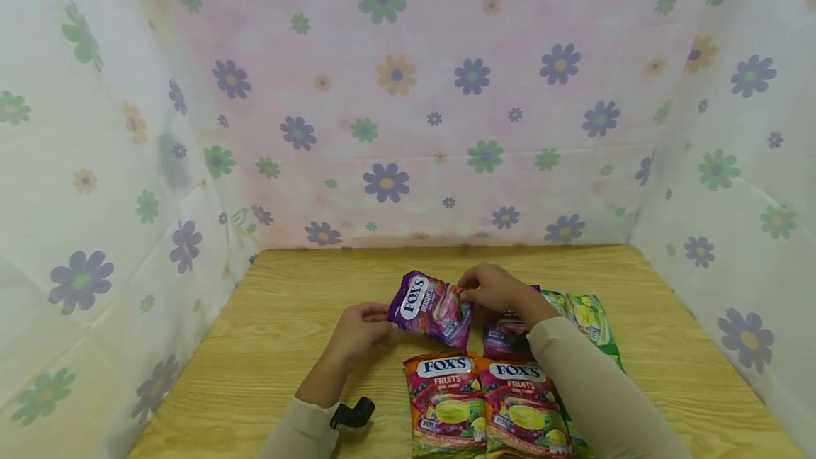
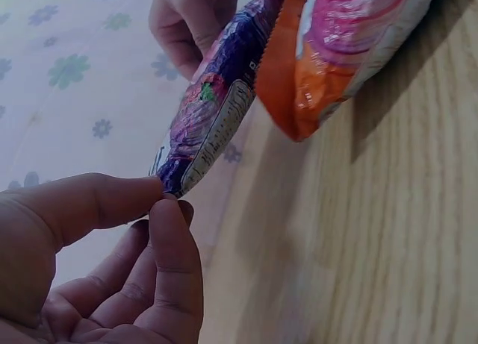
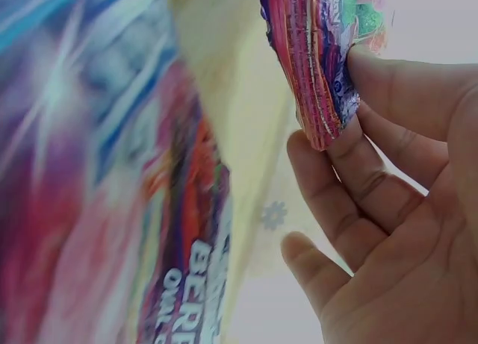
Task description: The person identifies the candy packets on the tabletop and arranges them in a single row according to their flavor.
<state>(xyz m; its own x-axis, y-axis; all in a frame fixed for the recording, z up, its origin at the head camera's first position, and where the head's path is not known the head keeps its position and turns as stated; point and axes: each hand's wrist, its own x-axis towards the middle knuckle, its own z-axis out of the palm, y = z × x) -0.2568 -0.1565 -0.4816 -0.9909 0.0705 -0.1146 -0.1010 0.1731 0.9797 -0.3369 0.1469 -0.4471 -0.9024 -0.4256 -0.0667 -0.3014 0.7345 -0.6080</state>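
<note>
While both hands worked above the wooden table (image 1: pixel 287 317), a purple Fox's berries candy bag (image 1: pixel 432 309) hung between them, lifted clear of the tabletop and tilted, its printed face turned toward the head camera. The left hand (image 1: pixel 360 331) sat at the bag's lower left corner; the left wrist view showed thumb and forefinger pressed together on that corner in a pinch, with the remaining fingers (image 2: pixel 112 299) curled loosely beneath and holding nothing. The right hand (image 1: pixel 494 287) held the opposite, upper right edge of the bag; in the right wrist view the crimped seam (image 3: pixel 321 98) was caught between the thumb and the forefinger, while the other fingers (image 3: pixel 336 239) lay relaxed and slightly spread below it. So the bag stretched from one pinch to the other, the left hand lower and nearer the person, the right hand higher and farther away.

Directly under and behind the right hand, another purple bag (image 1: pixel 506 338) lay flat on the table, partly hidden by the right sleeve (image 1: pixel 593 388). Just beside it to the right lay a green bag (image 1: pixel 593 321). Nearer the person, two Fox's fruits bags (image 1: pixel 487 402) lay side by side, touching along their edges, below the lifted bag. A small black strap piece (image 1: pixel 353 414) showed at the left wrist.
</note>
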